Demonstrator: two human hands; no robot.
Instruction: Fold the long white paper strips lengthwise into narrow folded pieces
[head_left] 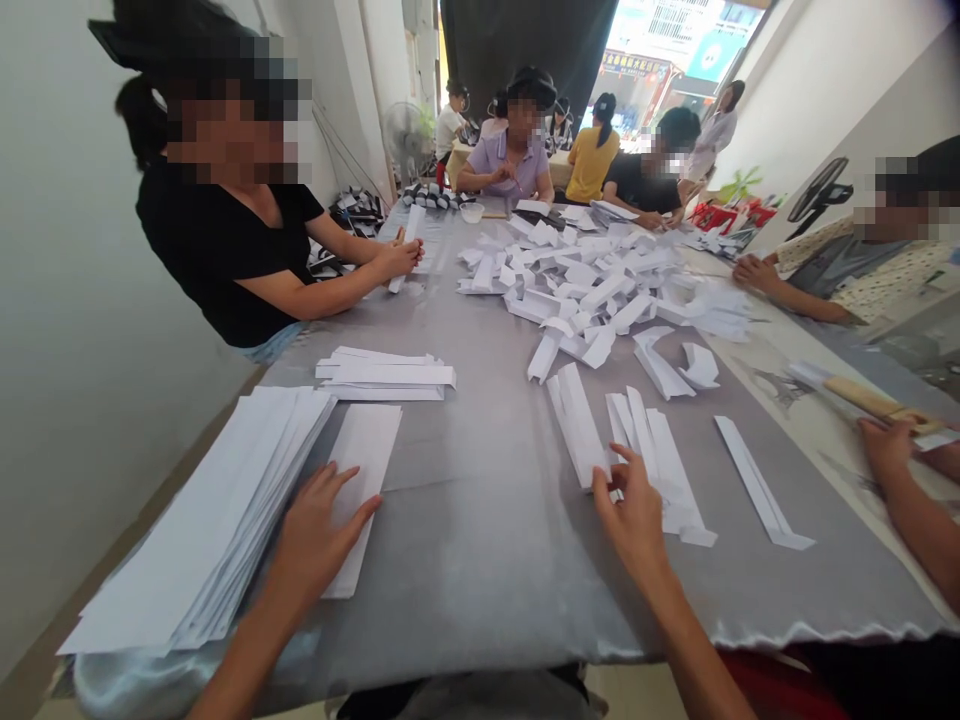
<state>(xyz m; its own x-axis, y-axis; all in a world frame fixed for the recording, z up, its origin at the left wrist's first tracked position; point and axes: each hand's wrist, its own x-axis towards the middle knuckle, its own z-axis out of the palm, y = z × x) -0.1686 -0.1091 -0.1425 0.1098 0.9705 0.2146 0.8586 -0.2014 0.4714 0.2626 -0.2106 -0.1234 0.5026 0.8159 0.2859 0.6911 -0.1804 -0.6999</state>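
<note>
My left hand (319,525) lies flat with fingers spread on a single white paper sheet (365,450), just right of a thick stack of flat sheets (217,510). My right hand (634,510) rests with fingers extended on a row of folded paper strips (652,450), touching their near ends. One more folded strip (757,485) lies apart to the right. Neither hand grips anything.
The grey cloth table (487,520) carries a big heap of folded papers (592,280) in the middle and a small stack (386,375) at left. Several people sit around it; another person's hand (889,450) works at the right edge.
</note>
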